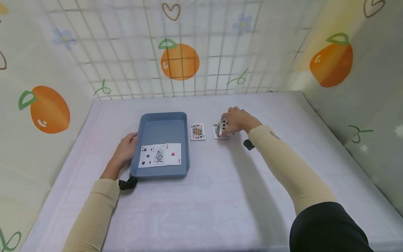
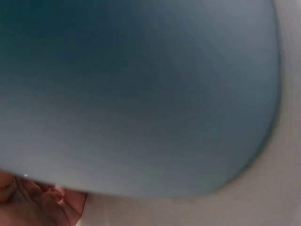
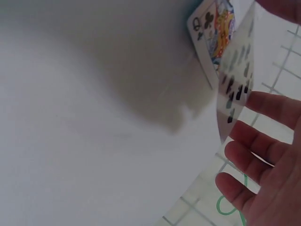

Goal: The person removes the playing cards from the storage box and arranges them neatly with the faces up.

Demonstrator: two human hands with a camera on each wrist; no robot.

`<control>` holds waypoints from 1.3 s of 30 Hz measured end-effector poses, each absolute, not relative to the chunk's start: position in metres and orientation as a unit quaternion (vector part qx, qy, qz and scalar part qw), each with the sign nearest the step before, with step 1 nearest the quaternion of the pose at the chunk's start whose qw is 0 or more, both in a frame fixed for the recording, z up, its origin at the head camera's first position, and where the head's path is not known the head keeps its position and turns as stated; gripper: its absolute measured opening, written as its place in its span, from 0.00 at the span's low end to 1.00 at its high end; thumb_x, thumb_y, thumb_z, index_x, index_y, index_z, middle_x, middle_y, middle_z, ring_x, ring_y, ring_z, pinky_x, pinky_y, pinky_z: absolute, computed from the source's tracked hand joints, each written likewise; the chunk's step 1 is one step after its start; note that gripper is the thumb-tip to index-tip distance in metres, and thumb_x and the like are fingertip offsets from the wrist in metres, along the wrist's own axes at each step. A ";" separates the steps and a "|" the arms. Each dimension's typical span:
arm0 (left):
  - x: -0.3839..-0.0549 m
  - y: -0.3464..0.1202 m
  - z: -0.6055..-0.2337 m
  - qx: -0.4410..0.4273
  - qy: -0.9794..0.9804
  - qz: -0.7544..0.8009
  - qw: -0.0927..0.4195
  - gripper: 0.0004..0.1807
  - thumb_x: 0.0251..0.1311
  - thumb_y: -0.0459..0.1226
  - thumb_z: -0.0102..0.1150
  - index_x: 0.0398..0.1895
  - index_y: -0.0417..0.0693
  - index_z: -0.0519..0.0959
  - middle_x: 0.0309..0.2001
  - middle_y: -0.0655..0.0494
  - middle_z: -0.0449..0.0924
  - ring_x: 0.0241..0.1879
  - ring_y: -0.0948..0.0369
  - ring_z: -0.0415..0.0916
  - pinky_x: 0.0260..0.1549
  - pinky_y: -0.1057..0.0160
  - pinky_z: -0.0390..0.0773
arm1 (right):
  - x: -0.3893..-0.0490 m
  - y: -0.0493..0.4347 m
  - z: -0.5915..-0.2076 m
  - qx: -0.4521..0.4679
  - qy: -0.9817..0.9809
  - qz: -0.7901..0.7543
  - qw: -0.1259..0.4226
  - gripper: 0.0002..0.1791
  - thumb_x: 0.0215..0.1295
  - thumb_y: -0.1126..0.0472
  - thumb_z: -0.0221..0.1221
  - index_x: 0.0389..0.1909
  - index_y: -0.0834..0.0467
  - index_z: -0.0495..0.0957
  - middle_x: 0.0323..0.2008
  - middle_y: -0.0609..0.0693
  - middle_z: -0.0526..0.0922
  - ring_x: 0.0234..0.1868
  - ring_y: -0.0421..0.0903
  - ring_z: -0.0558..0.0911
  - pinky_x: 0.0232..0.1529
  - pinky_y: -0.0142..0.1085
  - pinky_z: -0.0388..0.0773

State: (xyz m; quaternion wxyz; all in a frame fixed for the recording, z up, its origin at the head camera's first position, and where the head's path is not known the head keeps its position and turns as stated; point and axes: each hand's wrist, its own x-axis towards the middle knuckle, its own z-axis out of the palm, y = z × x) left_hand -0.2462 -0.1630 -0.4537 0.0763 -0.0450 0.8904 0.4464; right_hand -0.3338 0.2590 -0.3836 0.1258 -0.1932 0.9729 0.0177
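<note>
My right hand (image 1: pixel 238 120) pinches a black-pip playing card (image 3: pixel 237 80) between thumb and fingers, and the card stands tilted on edge. Below it, the queen of clubs (image 3: pixel 210 35) lies face up on the cloth, partly hidden by the held card and the hand. A face card (image 1: pixel 197 132) lies to its left, beside the tray. My left hand (image 1: pixel 126 148) holds the left side of the blue-grey tray (image 1: pixel 185 154), with curled fingers at its rim. Inside the tray, a spade card (image 1: pixel 146 156), a joker (image 1: pixel 159 154) and the ace of hearts (image 1: pixel 173 154) overlap in a row.
A pale cloth covers the table (image 1: pixel 201 210). Behind it stands a wire grid (image 1: pixel 217 63) under a sheet printed with oranges, and similar sheets hang at both sides. The right arm casts a long shadow toward the front edge.
</note>
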 end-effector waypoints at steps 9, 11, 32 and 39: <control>-0.245 -0.162 -0.455 -0.047 0.890 0.446 0.076 0.29 0.79 0.46 0.28 0.77 0.41 0.54 0.75 0.40 0.55 0.74 0.42 0.48 0.70 0.40 0.52 | -0.334 0.270 -0.388 -0.186 0.974 0.015 0.131 0.47 0.44 0.39 0.69 0.65 0.60 0.73 0.50 0.60 0.74 0.49 0.56 0.71 0.53 0.54 0.72; -0.244 -0.162 -0.455 -0.048 0.890 0.447 0.075 0.29 0.79 0.45 0.28 0.76 0.41 0.54 0.74 0.40 0.56 0.74 0.42 0.48 0.70 0.40 0.51 | -0.333 0.273 -0.388 -0.187 0.973 0.011 0.132 0.46 0.45 0.40 0.69 0.64 0.60 0.73 0.49 0.60 0.74 0.49 0.56 0.71 0.51 0.53 0.73; -0.245 -0.163 -0.454 -0.046 0.891 0.446 0.073 0.30 0.79 0.46 0.27 0.77 0.40 0.53 0.74 0.38 0.55 0.74 0.41 0.49 0.69 0.40 0.52 | -0.331 0.296 -0.396 -0.173 0.973 0.007 0.154 0.45 0.47 0.43 0.67 0.66 0.62 0.71 0.52 0.63 0.73 0.51 0.58 0.69 0.54 0.55 0.71; -0.245 -0.163 -0.454 -0.048 0.890 0.447 0.074 0.29 0.79 0.45 0.27 0.77 0.40 0.53 0.74 0.39 0.55 0.74 0.42 0.48 0.69 0.40 0.52 | -0.333 0.300 -0.400 -0.167 0.972 0.006 0.163 0.45 0.47 0.43 0.67 0.66 0.62 0.71 0.54 0.64 0.72 0.53 0.60 0.68 0.57 0.58 0.68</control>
